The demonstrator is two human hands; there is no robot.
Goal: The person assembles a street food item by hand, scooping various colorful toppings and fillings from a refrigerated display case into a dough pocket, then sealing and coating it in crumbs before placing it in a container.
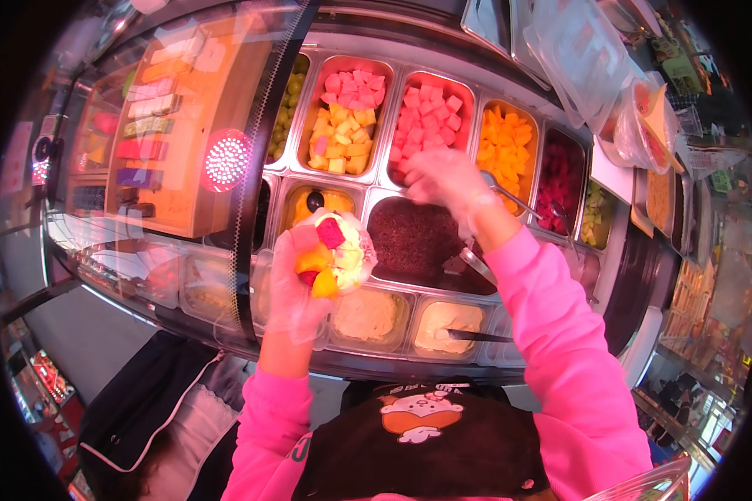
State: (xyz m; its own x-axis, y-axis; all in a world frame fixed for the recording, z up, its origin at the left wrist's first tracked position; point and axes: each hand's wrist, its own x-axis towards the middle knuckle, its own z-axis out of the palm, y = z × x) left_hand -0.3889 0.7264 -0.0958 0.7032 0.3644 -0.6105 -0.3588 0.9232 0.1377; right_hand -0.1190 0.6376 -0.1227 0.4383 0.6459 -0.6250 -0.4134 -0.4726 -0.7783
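Observation:
My left hand (pixel 288 288), in what looks like a thin clear glove, is closed round a clear cup (pixel 368 255). Pale cream (pixel 348 250) fills its top, with red cubes (pixel 331 234) and orange-yellow fruit pieces (pixel 324 285) on it. Over the near edge of a metal pan of pink fruit cubes (pixel 430 113) is my right hand (pixel 447 184). Its fingers are bent together and slightly blurred; whatever they pinch is hidden. Just below that hand lies a pan of dark brown crumbly food (pixel 409 242).
Around are pans of pink and yellow cubes (pixel 342 125), orange cubes (pixel 505 142) and dark red pieces (pixel 556 179). A spoon handle (pixel 514 200) juts out near my right wrist. Nearer are two tubs of cream-coloured paste (pixel 368 317). A glass case (pixel 175 125) stands left; clear lids (pixel 581 67) lie far right.

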